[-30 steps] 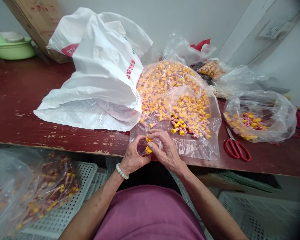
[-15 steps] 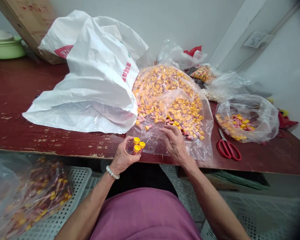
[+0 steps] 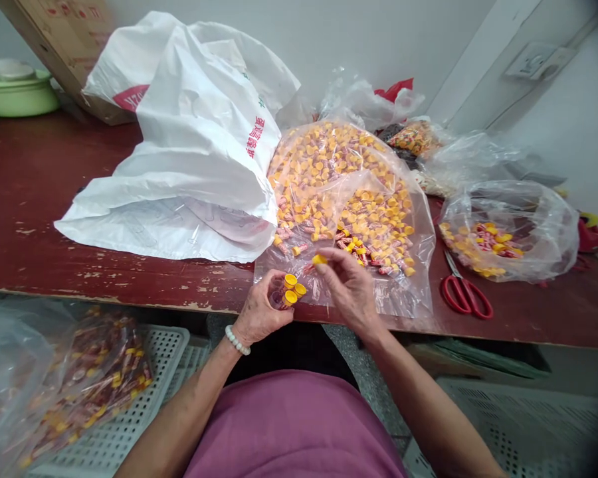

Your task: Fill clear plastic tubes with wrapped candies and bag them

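Note:
My left hand (image 3: 263,310), with a pale beaded bracelet on the wrist, is closed around a small bunch of yellow-capped tubes (image 3: 290,298) with red-and-white patterned bodies. Something clear beside these tubes is partly covered by the fingers. Between the thumb and fingers of my right hand (image 3: 349,290) is a single yellow-capped tube (image 3: 320,259), held just right of the bunch and apart from it. Behind both hands, a large clear plastic bag (image 3: 403,302) lies on the table, full of the same tubes, with its mouth towards me.
A white woven sack (image 3: 179,153) leans left of the clear bag. Red-handled scissors (image 3: 466,297) and a smaller clear bag (image 3: 553,245) of tubes lie to the right. Below the table edge at left, a white perforated crate (image 3: 167,345) bears bagged tubes (image 3: 114,372).
My right hand now shows a single tube in its fingers, away from the loose tubes at the bag's mouth. My left hand still holds its bunch. The whole view has shifted slightly.

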`<state>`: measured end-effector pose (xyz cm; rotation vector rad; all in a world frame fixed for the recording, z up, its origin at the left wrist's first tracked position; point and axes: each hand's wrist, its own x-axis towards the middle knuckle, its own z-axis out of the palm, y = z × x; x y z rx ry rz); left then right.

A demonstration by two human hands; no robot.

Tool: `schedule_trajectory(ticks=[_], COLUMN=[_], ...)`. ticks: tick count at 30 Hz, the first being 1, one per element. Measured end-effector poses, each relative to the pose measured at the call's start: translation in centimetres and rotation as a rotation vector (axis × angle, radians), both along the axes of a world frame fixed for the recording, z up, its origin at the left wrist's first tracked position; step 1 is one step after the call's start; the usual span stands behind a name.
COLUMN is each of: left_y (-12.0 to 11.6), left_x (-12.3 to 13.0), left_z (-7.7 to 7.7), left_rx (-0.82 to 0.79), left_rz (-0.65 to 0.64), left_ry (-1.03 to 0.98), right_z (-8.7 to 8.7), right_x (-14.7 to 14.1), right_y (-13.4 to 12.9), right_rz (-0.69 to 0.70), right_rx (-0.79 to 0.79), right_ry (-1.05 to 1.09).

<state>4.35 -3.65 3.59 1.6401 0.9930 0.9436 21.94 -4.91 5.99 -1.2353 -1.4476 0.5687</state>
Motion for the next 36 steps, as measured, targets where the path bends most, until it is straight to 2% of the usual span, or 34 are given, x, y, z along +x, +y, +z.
schedule_trajectory(ticks=[2,4,7,11,14,17,19,21,23,24,26,28,30,32,34,36], left_y=[-0.2,-0.3,-0.4,-0.2,-0.2,-0.1,0.0,0.2,0.4,0.5,0.6,0.7,0.7,0.6,0.6,0.6], left_x=[0.3,0.4,0.2,-0.1,-0.2,-0.3,-0.5,-0.9,-1.3,-1.5,-1.7,-1.6,-1.4,-1.2,-1.1,-1.0], left_z=[0.2,0.2,-0.1,-0.4,-0.2,0.1,0.0,-0.3,-0.7,-0.9,-1.1,-1.2,-1.2,-1.2,-1.2,-1.1], left_rx=[0.039,0.093,0.139,0.136,0.138,0.092,0.034,-0.029,-0.065,-0.069,-0.061,-0.044,-0.015,0.014,0.028,0.036], left_rz=[-0.040,-0.042,-0.020,0.002,-0.020,-0.036,-0.009,0.043,0.103,0.120,0.127,0.121,0.122,0.128,0.119,0.107], left_ry=[0.021,0.054,0.108,0.124,0.079,0.053,0.024,-0.020,-0.045,-0.042,-0.023,-0.012,-0.004,0.011,0.030,0.043], right_z=[0.5,0.8,1.0,0.8,0.6,0.4,0.1,-0.6,-1.7,-2.3,-3.6,-4.8,-5.5,-5.5,-4.4,-2.3], right_x=[-2.0,-2.9,-2.7,-2.3,-2.9,-2.5,-1.0,1.4,4.2,5.4,7.2,8.1,8.2,7.7,6.8,5.3], right_y=[-0.9,-1.3,-1.5,-1.8,-2.0,-1.7,-1.0,-0.1,0.8,1.2,1.7,2.1,2.3,2.2,1.7,0.5], right_rz=[0.069,0.125,0.161,0.119,0.204,0.251,0.128,-0.128,-0.378,-0.452,-0.516,-0.521,-0.519,-0.529,-0.527,-0.404], right_rx=[-0.013,0.008,0.075,0.107,0.090,0.098,0.118,0.087,-0.015,-0.084,-0.205,-0.245,-0.204,-0.129,-0.077,-0.075], right_ry=[0.061,0.002,-0.178,-0.341,-0.500,-0.529,-0.479,-0.489,-0.642,-0.756,-0.950,-1.029,-1.008,-0.898,-0.685,-0.447])
